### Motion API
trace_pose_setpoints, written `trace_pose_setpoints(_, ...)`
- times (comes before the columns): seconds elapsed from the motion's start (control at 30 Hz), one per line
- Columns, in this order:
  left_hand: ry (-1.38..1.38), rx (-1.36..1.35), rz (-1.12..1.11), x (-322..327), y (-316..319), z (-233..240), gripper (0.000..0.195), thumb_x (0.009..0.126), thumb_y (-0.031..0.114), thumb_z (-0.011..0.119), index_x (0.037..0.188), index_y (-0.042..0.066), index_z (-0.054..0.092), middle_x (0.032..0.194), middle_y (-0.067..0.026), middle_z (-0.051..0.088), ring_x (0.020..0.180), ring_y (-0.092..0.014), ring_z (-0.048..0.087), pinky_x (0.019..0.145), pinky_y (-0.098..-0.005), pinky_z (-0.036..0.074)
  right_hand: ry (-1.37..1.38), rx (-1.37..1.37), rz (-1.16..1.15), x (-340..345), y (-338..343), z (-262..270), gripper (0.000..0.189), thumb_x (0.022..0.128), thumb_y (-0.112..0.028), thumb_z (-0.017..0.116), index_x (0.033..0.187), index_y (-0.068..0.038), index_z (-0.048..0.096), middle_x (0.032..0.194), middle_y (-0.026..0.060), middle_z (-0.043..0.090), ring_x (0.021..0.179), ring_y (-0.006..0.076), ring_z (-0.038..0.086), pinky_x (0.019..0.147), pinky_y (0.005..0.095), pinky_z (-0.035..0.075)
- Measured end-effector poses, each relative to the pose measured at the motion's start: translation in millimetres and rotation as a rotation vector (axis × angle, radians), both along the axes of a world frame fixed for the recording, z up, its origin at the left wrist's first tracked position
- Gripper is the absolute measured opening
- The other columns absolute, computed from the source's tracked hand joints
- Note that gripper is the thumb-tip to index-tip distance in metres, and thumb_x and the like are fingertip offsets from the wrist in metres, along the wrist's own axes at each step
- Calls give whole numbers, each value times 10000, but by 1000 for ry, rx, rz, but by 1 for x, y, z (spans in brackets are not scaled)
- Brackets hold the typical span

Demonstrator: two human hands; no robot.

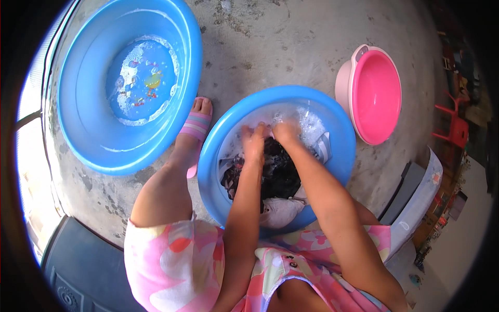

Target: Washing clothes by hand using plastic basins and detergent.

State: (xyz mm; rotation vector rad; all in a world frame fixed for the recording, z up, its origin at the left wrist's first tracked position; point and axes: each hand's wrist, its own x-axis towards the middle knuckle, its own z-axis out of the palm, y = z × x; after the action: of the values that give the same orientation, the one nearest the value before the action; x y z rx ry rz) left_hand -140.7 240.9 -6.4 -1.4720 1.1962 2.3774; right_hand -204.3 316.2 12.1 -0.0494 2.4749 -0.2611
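A blue plastic basin (212, 156) stands on the floor between my legs, with soapy water and wet clothes in it. Dark wet cloth (280, 171) fills its middle, pale cloth (281, 212) lies at the near side, and a blue-and-white striped piece (323, 148) rests by the right wall. Both hands are in the suds near the far side. My left hand (254, 140) touches a bit of pinkish cloth between the hands; its fingers are blurred. My right hand (286, 130) is close beside it, closed around part of the same pinkish cloth, its fingertips partly hidden by foam.
A larger blue basin (84, 128) with shallow sudsy water is at the left, near my sandalled foot (199, 119). A pink basin (376, 97) stands at the right on the concrete floor (273, 58). Farther right is a red plastic chair (454, 124).
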Motion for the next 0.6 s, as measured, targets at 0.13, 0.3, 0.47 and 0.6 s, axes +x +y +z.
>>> trace_pose_setpoints(0.13, 75, -17, 36, -5, -1, 18, 486, 710, 138, 517, 1118, -43, 328, 1061, -156, 416, 954, -227, 412, 815, -304, 331, 111, -418, -308, 6, 15, 25, 194, 751, -172, 477, 666, -1, 510, 530, 97, 444, 508, 180, 439, 492, 302, 350)
trace_pose_setpoints(0.3, 194, -21, -147, 3, -4, 42, 204, 720, 106, 504, 893, -2, 505, 783, -45, 520, 692, -128, 458, 653, -233, 358, 177, -925, -660, 62, 58, 80, 221, 771, -215, 510, 654, -34, 460, 591, -62, 341, 571, 40, 307, 499, 201, 265)
trace_pose_setpoints(0.47, 411, -361, -243, 22, 5, 77, 95, 715, 94, 511, 763, 16, 488, 702, -19, 491, 650, -88, 434, 603, -222, 354, 318, -1065, -972, 86, 85, 112, 129, 768, -179, 506, 731, -56, 501, 648, -71, 383, 604, 32, 314, 541, 183, 258)
trace_pose_setpoints(0.6, 513, -405, -372, 29, -6, 126, 104, 728, 89, 490, 760, -3, 456, 690, -51, 495, 647, -113, 443, 616, -240, 371, 290, -1043, -745, 93, 97, 140, 109, 768, -138, 481, 753, -35, 514, 643, -59, 408, 605, 37, 341, 546, 181, 278)
